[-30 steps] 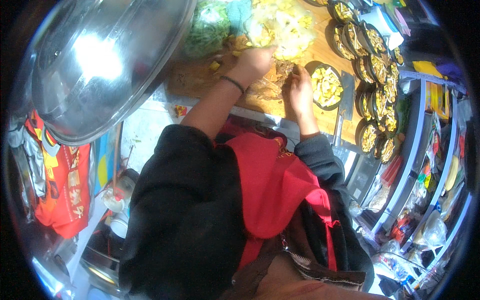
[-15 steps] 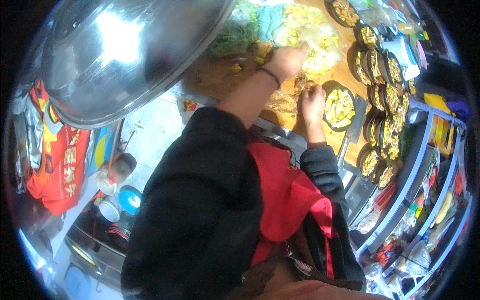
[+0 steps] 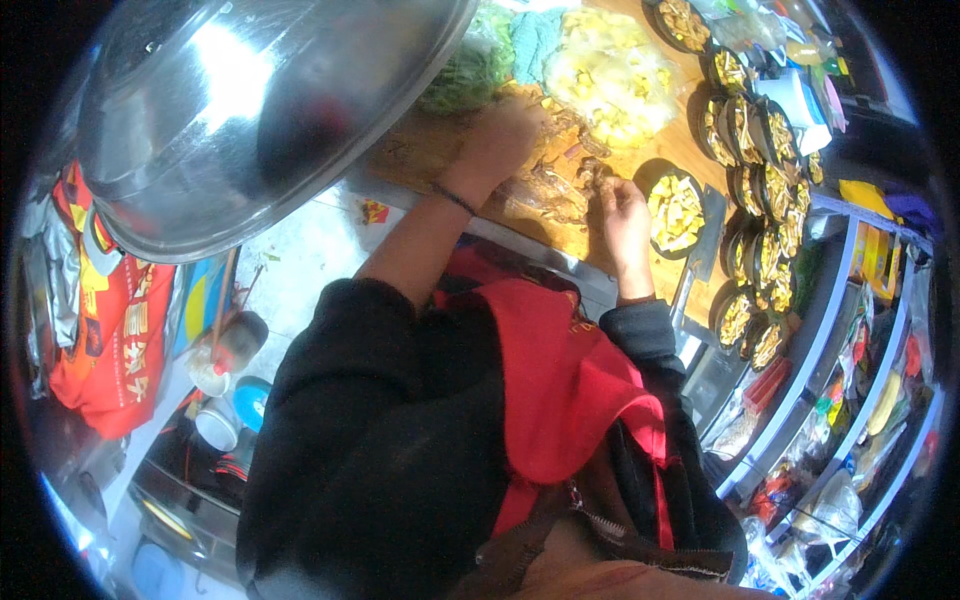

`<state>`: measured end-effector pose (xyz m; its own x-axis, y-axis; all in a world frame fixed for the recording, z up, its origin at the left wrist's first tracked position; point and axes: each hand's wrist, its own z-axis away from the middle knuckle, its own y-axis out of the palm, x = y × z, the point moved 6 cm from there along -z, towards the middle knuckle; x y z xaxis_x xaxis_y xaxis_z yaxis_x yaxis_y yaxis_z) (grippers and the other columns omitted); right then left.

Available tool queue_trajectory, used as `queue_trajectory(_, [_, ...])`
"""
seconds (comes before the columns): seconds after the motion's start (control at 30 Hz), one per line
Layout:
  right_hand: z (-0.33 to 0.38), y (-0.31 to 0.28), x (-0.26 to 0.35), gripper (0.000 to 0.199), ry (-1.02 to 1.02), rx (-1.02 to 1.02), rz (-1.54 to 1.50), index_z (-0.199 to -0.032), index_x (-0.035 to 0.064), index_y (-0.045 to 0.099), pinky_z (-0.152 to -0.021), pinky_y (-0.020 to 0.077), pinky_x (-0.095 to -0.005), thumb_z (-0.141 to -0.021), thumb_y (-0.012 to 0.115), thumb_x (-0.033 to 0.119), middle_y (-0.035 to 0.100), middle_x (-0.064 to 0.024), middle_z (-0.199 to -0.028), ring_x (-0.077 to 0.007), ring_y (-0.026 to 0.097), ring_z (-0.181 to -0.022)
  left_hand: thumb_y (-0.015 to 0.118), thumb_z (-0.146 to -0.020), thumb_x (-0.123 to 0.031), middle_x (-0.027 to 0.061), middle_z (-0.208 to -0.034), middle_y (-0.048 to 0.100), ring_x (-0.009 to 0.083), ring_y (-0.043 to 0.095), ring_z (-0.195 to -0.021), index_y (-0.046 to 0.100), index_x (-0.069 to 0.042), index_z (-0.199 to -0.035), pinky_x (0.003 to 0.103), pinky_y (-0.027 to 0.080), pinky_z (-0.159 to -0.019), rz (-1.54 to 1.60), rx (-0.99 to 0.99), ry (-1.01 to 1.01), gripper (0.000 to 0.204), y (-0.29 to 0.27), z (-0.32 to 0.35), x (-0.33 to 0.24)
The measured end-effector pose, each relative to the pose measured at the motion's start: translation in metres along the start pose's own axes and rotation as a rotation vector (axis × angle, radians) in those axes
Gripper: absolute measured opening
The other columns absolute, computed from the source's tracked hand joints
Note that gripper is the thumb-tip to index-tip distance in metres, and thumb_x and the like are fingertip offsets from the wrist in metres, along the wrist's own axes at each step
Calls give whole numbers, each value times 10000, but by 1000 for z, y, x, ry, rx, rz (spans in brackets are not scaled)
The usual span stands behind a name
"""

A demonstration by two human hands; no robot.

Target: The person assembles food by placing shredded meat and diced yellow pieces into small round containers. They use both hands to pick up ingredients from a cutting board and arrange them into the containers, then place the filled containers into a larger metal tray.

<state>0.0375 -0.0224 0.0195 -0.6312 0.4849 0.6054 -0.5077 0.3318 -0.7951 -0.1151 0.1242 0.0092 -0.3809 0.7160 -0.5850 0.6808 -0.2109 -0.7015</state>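
My left hand (image 3: 505,133) is over the left part of the wooden board (image 3: 415,150), beside the brown food. Motion smears its fingers, so their pose is unclear. My right hand (image 3: 627,217) is closed in a pinch on a piece of brown meat (image 3: 597,178) at the right end of the pile. Shredded brown meat (image 3: 545,192) lies on the board between both hands. Just right of my right hand sits a black bowl of yellow chunks (image 3: 677,214). Beyond the meat lies a clear plastic bag of yellow chunks (image 3: 612,80).
A cleaver (image 3: 708,235) lies right of the bowl. Several filled black bowls (image 3: 768,200) crowd the board's right side. Bagged greens (image 3: 468,70) and a teal cloth (image 3: 536,45) lie at the back. A large metal lid or pan (image 3: 260,120) overhangs the left. Shelves (image 3: 840,400) stand at right.
My left hand has moved left and nearer, from the bag of yellow chunks to the board's left part, uncovering more meat. My right hand has stayed nearly in place.
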Motion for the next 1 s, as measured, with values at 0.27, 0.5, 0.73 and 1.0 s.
queue_trajectory(0.27, [10,-14,21,350,-25,-50,13,-1189,-13,501,-756,484,-262,-853,587,31,614,-121,-1051,-144,608,-826,648,-716,-192,130,-749,564,314,589,-712,613,-59,-784,413,489,-657,-133,-38,49,153,12,-23,-10])
queue_trajectory(0.5, [0,0,33,497,71,105,-841,-1309,9,394,-794,461,-210,-840,536,-74,552,-107,-1123,-97,553,-883,566,-820,-165,99,-805,662,176,633,-743,641,-21,-875,308,506,-654,730,372,-474,171,35,-12,-2])
queue_trajectory(0.73, [-5,11,28,196,189,120,-1043,-1037,-16,613,-683,461,-187,-844,622,15,644,-38,-820,-68,565,-719,585,-847,-177,72,-902,621,140,601,-815,605,20,-1000,258,493,-727,1172,398,-561,250,38,-5,-19])
queue_trajectory(1.0, [-1,9,17,71,316,139,-1193,-925,24,586,-601,452,-212,-899,568,87,605,-54,-774,-117,540,-640,665,-798,-79,73,-979,644,115,587,-871,595,28,-1083,242,482,-776,1428,492,-422,312,38,-7,-44])
